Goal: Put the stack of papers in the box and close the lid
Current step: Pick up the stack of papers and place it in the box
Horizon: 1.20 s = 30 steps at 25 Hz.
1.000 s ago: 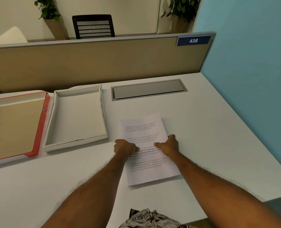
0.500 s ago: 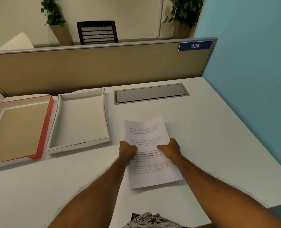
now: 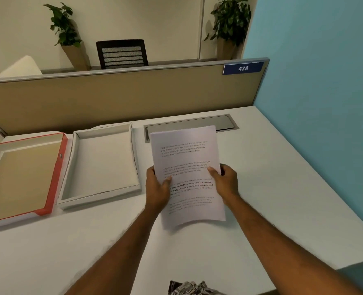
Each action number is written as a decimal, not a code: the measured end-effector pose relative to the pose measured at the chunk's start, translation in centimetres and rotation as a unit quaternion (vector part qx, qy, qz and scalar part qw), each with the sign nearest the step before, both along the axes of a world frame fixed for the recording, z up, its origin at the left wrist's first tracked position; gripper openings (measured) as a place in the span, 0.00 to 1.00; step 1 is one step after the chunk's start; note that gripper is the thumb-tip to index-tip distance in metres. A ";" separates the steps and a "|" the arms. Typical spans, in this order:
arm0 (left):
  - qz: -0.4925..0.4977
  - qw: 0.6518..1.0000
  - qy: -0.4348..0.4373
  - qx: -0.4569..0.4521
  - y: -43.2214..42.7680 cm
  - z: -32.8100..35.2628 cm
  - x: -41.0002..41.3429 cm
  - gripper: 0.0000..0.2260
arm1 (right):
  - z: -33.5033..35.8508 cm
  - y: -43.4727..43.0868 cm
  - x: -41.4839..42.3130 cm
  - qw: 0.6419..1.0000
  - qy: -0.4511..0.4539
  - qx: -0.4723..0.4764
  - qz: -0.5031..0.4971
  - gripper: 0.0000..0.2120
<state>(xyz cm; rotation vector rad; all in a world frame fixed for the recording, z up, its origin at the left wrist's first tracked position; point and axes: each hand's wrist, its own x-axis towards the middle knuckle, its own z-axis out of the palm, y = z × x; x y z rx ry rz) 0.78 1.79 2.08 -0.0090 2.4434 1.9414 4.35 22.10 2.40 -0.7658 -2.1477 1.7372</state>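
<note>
A stack of white printed papers is held up above the white desk, tilted toward me. My left hand grips its left edge with the thumb on top. My right hand grips its right edge the same way. To the left of the papers lies the open white box, shallow and with nothing in it. Its red-edged lid lies upside down on the desk further left, touching the box's side.
A grey cable hatch is set into the desk behind the papers. A tan partition closes the far edge, and a blue wall runs along the right. The desk's front right corner drops off near my right forearm.
Both hands have closed on the paper stack's sides and lifted it off the desk; it was lying flat under my hands before. The camera has tilted up a little.
</note>
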 end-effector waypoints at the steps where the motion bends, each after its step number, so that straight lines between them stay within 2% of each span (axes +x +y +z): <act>1: -0.001 0.999 0.033 0.003 0.0 0.5 0.0 0.18 | 0.4 0.0 0.1 0.999 0.026 0.034 0.012 0.10; 3: -0.008 0.996 0.087 0.012 -0.2 1.3 0.0 0.18 | 1.3 0.1 0.4 0.995 0.071 0.067 0.038 0.10; 9: -0.024 0.985 0.168 0.003 -1.0 1.2 1.4 0.22 | 0.9 -0.4 1.5 0.988 0.130 0.065 0.046 0.13; 15: 0.021 0.968 0.240 0.069 -0.3 7.0 -0.7 0.20 | 7.3 -1.4 -0.1 0.977 0.210 0.035 0.012 0.21; 18: 0.087 0.967 0.210 0.115 0.5 9.5 -1.2 0.19 | 10.2 -1.9 -1.3 0.974 0.214 0.031 -0.060 0.16; 21: 0.165 0.972 0.110 0.126 1.6 11.0 -2.1 0.19 | 11.2 -1.8 -2.4 0.973 0.193 0.026 -0.124 0.12; 23: 0.174 0.974 0.076 0.124 1.7 11.2 -2.6 0.17 | 11.0 -1.6 -2.7 0.975 0.181 0.030 -0.126 0.09; 26: 0.165 0.977 0.076 0.112 1.5 11.3 -2.8 0.12 | 10.8 -1.6 -2.8 0.975 0.183 0.034 -0.123 0.06; 30: 0.150 0.980 0.083 0.105 1.3 11.1 -2.6 0.12 | 10.6 -1.8 -2.6 0.978 0.175 0.031 -0.107 0.09</act>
